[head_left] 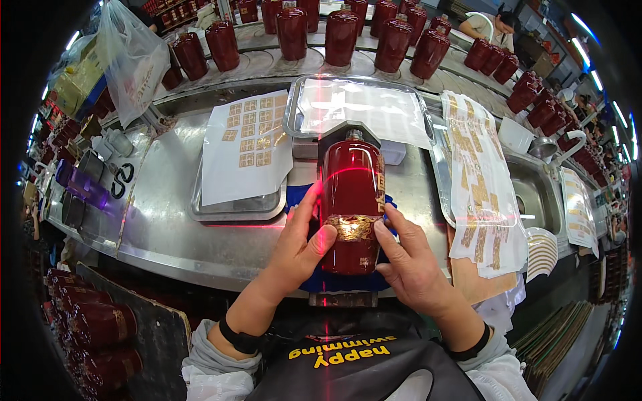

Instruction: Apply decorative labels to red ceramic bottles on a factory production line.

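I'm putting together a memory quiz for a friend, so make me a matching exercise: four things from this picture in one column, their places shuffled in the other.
Things:
1. Dark red bottle
2. White sheet with gold squares
3. Translucent plastic bag
4. Sink

Places:
A. Upper left of the view
B. Lying over a metal tray
C. Right part of the view, below a curved tap
D. Between the left hand and the right hand

Pairs: 1-D, 2-B, 3-A, 4-C

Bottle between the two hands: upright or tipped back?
Tipped back: the bottle points its neck toward the conveyor, front facing up between left hand and right hand. Whether fully flat, I cannot tell.
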`<state>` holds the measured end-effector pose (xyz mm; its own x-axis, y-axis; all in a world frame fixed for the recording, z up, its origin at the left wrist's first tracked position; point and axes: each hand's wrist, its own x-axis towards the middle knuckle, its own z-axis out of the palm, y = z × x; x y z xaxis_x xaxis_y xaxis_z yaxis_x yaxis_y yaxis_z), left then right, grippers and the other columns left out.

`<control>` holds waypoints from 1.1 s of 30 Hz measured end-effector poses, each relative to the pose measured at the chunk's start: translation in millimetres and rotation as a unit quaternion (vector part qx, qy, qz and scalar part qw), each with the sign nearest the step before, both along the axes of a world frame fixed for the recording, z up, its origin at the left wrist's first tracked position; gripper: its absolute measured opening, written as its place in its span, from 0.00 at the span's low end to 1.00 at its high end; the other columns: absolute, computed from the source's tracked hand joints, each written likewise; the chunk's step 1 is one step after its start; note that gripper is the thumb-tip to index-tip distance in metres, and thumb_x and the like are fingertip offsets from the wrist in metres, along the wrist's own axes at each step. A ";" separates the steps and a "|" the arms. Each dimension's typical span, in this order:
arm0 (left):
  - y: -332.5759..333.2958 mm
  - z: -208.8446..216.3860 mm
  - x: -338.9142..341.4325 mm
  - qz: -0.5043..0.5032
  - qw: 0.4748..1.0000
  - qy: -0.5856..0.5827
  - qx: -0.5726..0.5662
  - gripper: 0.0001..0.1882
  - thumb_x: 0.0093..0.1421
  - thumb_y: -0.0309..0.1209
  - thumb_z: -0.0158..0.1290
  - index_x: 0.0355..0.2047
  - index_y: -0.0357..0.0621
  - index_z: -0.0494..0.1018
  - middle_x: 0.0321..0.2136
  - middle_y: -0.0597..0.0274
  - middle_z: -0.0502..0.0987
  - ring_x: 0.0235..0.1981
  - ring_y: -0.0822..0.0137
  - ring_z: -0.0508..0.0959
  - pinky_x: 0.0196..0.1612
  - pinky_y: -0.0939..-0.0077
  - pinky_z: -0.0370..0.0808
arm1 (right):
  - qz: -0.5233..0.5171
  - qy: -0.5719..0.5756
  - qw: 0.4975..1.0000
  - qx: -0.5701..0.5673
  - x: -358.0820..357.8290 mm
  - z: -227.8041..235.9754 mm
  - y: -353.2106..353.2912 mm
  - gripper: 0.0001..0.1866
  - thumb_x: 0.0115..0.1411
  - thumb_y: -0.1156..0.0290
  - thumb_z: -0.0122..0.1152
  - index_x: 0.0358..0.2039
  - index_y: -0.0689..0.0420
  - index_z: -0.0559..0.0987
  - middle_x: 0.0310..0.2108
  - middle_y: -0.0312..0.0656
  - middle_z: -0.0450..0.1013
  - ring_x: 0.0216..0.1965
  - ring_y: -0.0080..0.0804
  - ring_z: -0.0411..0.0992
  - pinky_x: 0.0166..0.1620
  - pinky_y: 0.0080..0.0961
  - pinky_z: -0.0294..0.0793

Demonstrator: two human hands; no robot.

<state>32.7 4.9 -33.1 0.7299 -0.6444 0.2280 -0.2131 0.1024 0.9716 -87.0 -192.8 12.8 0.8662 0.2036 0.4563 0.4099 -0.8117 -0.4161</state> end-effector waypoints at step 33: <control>7.9 16.9 -46.5 0.157 0.877 -0.405 0.206 0.39 0.65 0.54 0.42 0.62 0.30 0.58 0.59 0.43 0.66 0.66 0.43 0.54 0.68 0.45 0.36 | 0.005 0.045 0.999 -0.004 0.4 -2.1 3.9 0.32 0.54 0.74 0.64 0.59 0.63 0.68 0.62 0.65 0.55 0.55 0.57 0.64 0.57 0.44 0.65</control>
<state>-13.8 12.8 -16.3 0.5920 -0.5903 0.5487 -0.8055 -0.4099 0.4280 -86.5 -188.9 10.7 0.9013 0.2164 0.3753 0.3801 -0.8106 -0.4455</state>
